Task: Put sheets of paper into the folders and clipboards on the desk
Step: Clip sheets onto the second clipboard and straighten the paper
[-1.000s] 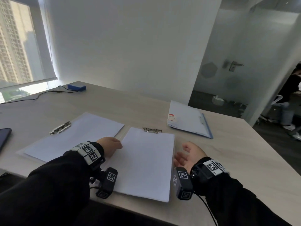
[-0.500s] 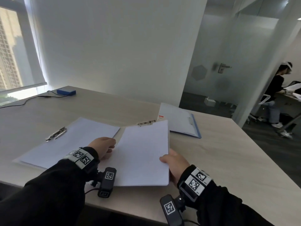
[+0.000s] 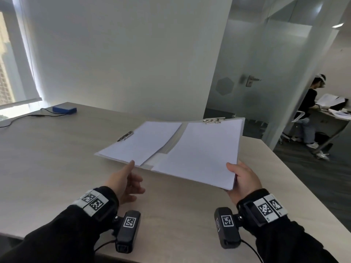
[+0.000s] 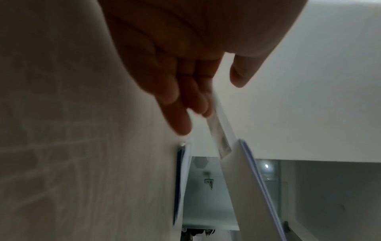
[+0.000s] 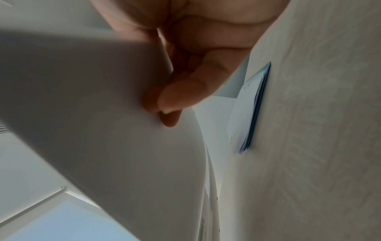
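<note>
A: Gripping the near corner at 4 o'clock, the right hand (image 3: pixel 244 179) lifts the white paper-loaded clipboard with metal clip (image 3: pixel 201 150) above the pale wooden bench (image 3: pixel 57 158).

B: Left hand (image 3: pixel 124 184), 8 o'clock: fingers loose, released, beside the edge.

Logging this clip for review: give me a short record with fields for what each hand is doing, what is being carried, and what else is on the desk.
right hand: grips the near corner of a clipboard with paper, raised off the desk
left hand: open, fingers reaching at the edge of the other clipboard
blue folder: flat on the desk, seen from the wrist views
far corner: blue box with a black cable
</note>
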`<state>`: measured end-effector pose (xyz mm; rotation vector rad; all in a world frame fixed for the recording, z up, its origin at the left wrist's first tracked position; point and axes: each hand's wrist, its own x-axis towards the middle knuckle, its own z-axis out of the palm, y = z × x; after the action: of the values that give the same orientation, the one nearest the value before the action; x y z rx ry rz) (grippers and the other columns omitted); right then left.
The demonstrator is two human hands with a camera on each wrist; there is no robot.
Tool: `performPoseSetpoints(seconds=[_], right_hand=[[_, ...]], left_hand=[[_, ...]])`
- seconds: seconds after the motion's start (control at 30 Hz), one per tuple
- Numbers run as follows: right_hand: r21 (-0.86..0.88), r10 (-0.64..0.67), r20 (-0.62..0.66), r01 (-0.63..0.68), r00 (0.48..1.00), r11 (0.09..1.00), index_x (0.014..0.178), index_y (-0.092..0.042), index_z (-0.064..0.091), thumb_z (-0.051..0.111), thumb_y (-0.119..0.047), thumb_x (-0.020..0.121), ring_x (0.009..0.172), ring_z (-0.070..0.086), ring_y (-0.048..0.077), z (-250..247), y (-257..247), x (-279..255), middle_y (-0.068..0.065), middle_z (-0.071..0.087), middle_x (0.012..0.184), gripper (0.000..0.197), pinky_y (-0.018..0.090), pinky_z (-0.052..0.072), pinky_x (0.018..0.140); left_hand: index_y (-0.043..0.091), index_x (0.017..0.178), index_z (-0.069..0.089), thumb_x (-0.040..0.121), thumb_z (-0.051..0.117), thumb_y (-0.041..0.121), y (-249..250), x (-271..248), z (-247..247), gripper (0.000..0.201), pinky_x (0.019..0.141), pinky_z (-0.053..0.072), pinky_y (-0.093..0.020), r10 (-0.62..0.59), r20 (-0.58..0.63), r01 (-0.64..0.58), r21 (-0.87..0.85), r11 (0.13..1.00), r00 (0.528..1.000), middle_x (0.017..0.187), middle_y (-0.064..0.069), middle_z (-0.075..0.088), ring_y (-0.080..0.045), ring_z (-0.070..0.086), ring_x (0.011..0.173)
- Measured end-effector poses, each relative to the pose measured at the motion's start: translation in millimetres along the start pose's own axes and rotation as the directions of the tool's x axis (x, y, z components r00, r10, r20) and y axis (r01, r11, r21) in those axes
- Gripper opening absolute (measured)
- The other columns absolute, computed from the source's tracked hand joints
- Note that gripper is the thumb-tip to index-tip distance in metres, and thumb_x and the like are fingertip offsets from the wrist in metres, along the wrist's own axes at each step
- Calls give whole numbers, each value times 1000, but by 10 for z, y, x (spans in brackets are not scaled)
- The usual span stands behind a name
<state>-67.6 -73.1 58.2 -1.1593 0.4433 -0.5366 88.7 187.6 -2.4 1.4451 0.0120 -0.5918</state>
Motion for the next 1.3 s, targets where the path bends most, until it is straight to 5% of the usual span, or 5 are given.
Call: performPoseSetpoints(seconds=[0.17,0.43,0.6,0.9,1.3], right_hand=[[5,23,-29,-23,999,1000,120,-8,63,45,0,94,96,66,33,-205,100,-2,17,70,115,32,37,51,70],[-24,87,-58,-89,994,996,106,-6,63,44,0,95,83,64,31,-298,241,9,15,69,97,22,36,48,63],[-34,83,-38,-85,996,996,116,-4,63,45,-2,95,99,65,37,-229,289,72,22,68,115,28,44,51,81],[-197,93,60,-80,994,977,97,-9,67,54,-14,95,69,73,23,-232,306,72,13,74,85,14,31,55,56],[198,127,-80,-109,989,974,103,-15,68,39,-34,94,79,62,31,-343,581,551,9,73,82,36,37,49,62]], left_hand=[[20,116,52,89,54,51,3,80,153,41,57,55,-32,0,51,12,-241,970,999,116,-4,66,-32,73,87],[27,94,65,89,43,-4,6,49,378,38,56,58,-36,300,58,-287,-161,944,952,90,-6,67,-25,66,66],[37,107,72,79,43,14,-41,-1,404,46,79,56,-37,295,251,-307,10,952,922,105,7,73,-11,67,96],[20,90,73,90,61,23,-156,243,480,13,49,51,-28,153,93,-159,55,986,984,63,6,71,-18,61,58],[29,110,63,94,52,31,-121,637,821,20,47,50,-28,277,-39,-274,75,959,960,91,1,64,-18,59,76]])
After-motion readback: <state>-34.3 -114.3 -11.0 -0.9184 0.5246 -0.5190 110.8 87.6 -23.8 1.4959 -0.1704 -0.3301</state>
